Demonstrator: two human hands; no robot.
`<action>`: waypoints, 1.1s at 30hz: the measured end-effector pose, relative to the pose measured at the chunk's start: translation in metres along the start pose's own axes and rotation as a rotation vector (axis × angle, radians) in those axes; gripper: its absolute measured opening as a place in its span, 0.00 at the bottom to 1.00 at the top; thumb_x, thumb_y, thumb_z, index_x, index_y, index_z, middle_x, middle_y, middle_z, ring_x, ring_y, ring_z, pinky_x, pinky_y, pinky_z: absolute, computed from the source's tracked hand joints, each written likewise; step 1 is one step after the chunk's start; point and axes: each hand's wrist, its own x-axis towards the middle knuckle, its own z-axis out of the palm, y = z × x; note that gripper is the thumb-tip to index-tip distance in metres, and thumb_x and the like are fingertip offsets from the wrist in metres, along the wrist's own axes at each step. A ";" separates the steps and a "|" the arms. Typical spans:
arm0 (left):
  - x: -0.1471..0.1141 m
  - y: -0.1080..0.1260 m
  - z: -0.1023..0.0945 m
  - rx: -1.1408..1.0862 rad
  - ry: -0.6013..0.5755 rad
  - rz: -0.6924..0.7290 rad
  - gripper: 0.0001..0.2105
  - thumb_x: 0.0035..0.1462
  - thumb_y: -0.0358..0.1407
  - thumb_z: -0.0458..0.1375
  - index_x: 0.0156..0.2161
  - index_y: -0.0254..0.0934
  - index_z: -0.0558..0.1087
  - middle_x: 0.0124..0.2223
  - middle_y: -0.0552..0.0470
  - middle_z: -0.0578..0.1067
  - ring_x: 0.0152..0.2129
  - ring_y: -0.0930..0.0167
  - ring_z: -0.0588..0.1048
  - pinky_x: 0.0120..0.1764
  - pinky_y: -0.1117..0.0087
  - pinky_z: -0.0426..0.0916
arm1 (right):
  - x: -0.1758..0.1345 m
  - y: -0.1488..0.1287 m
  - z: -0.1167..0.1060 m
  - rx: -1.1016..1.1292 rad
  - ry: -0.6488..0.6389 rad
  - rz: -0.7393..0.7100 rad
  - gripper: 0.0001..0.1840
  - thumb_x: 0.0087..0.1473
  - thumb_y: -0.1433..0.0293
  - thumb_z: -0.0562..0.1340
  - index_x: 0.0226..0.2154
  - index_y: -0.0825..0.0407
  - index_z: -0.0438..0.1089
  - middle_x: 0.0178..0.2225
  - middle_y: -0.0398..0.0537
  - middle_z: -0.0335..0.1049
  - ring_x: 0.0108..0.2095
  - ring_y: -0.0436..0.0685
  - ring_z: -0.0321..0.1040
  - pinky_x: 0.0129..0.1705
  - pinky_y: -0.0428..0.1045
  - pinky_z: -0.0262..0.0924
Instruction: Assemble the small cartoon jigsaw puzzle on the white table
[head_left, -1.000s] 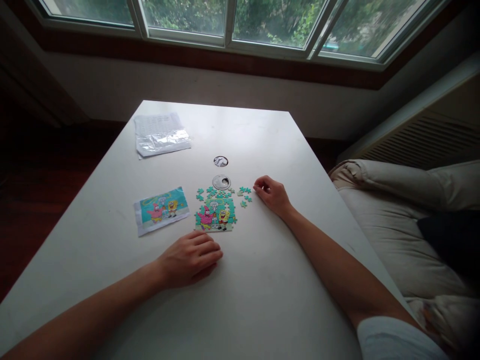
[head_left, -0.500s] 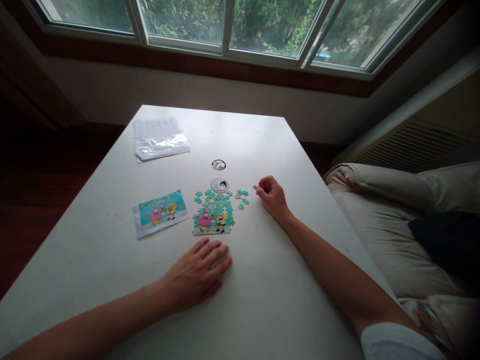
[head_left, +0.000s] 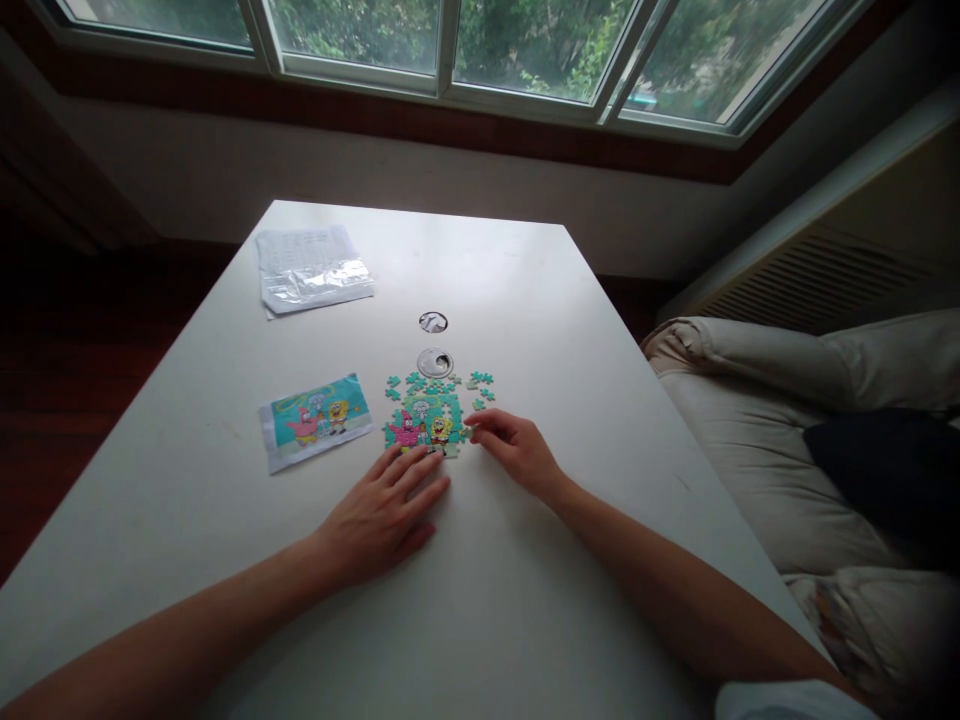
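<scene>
A partly joined jigsaw puzzle with cartoon figures lies on the white table. My left hand rests flat at its lower edge, fingers spread, fingertips touching or covering the bottom border. At the puzzle's right edge, my right hand pinches a small puzzle piece, mostly hidden by the fingers. Several loose puzzle pieces are scattered along the top of the puzzle, and a few more lie to its upper right. Left of the puzzle is a printed picture sheet with the same figures.
A clear plastic bag with paper lies at the table's far left. Two round inserts, a nearer one and a farther one, sit in the white table beyond the puzzle. A beige sofa stands along the right side.
My right hand has moved left and nearer, bringing the pinched piece to the puzzle's right edge. My left hand has slid forward onto the puzzle's lower edge.
</scene>
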 end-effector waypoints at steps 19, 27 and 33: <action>-0.002 -0.005 0.004 -0.022 -0.003 0.012 0.26 0.67 0.41 0.54 0.67 0.40 0.61 0.71 0.41 0.58 0.67 0.55 0.57 0.67 0.45 0.51 | 0.004 0.001 0.002 -0.465 -0.127 -0.404 0.12 0.61 0.74 0.58 0.41 0.46 0.76 0.32 0.47 0.71 0.37 0.57 0.66 0.44 0.54 0.61; -0.003 -0.006 0.004 -0.027 0.002 0.012 0.26 0.66 0.41 0.55 0.67 0.40 0.61 0.70 0.42 0.58 0.67 0.55 0.56 0.68 0.46 0.50 | -0.004 -0.002 0.002 -0.454 0.003 -0.198 0.02 0.57 0.71 0.61 0.32 0.48 0.68 0.27 0.42 0.66 0.29 0.53 0.61 0.33 0.48 0.58; -0.002 -0.006 0.003 -0.006 -0.005 0.013 0.26 0.66 0.41 0.55 0.67 0.39 0.62 0.70 0.42 0.58 0.67 0.54 0.57 0.67 0.45 0.52 | -0.007 -0.002 0.004 -0.438 0.037 -0.171 0.02 0.56 0.71 0.61 0.35 0.49 0.67 0.25 0.39 0.64 0.26 0.50 0.59 0.30 0.46 0.56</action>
